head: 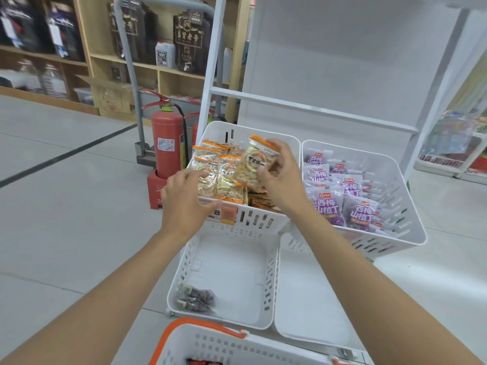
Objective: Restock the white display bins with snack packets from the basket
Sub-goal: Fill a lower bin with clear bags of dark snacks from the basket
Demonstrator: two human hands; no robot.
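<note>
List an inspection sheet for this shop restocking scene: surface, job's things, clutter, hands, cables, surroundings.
Surface: grey tiled floor.
Job's things: upper left bin holds orange-edged snack packets; upper right bin holds purple packets; lower left bin holds a few dark packets; basket at the bottom edge.
Clutter: nothing seen.
Hands: right hand grips one orange-edged packet above the upper left bin; left hand rests on the packets at that bin's front.
Cables: nothing seen.
Surroundings: red fire extinguisher; wooden shelves.
</note>
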